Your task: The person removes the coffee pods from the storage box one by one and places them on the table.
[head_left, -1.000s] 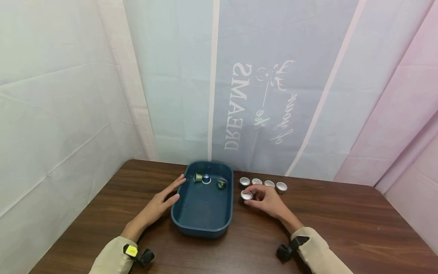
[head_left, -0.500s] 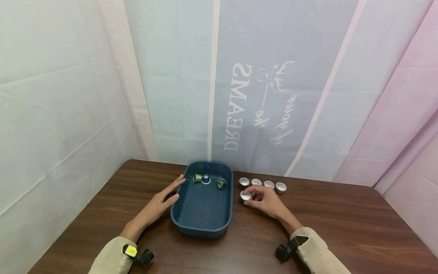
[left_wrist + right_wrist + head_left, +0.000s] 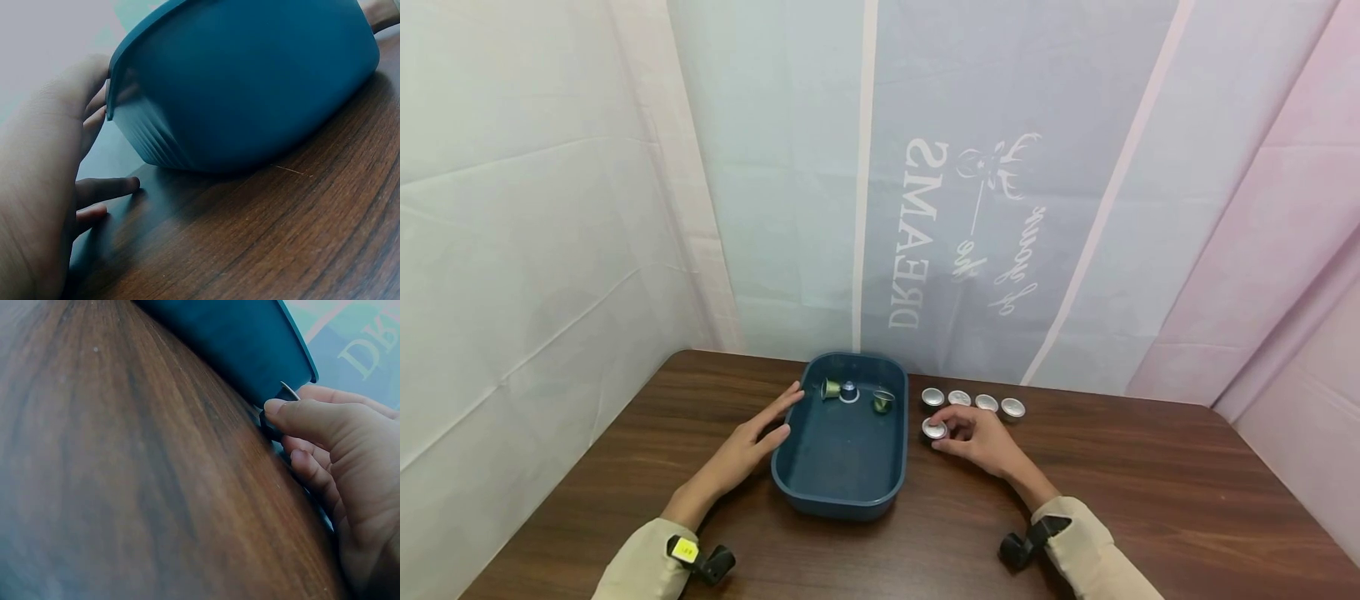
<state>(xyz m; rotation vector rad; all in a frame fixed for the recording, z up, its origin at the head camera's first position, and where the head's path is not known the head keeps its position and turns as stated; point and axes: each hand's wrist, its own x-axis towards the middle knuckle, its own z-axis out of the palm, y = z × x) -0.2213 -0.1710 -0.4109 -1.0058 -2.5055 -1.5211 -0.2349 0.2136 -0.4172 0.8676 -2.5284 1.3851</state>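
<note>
In the head view my right hand (image 3: 981, 440) pinches a dark coffee capsule (image 3: 934, 428) between thumb and fingers, silver lid facing up, just right of the blue bin (image 3: 840, 502). The right wrist view shows the thumb on the side of this capsule (image 3: 270, 428), close to the tabletop. My left hand (image 3: 741, 452) lies along the bin's left side with straight, spread fingers, some at the rim. Two lower fingers (image 3: 112, 187) stand near the table in the left wrist view. Inside the bin are a green capsule (image 3: 830, 389), a blue capsule (image 3: 848, 391) and another green capsule (image 3: 883, 402).
Behind my right hand, several silver-lidded capsules (image 3: 932, 397) stand in a row near the back edge of the wooden table (image 3: 1120, 492). A printed cloth (image 3: 790, 208) hangs close behind the table, with cloth on both sides as well.
The head view has shifted slightly, so everything sits a little further left. Both hands keep nearly the same places, and the right one still pinches the capsule.
</note>
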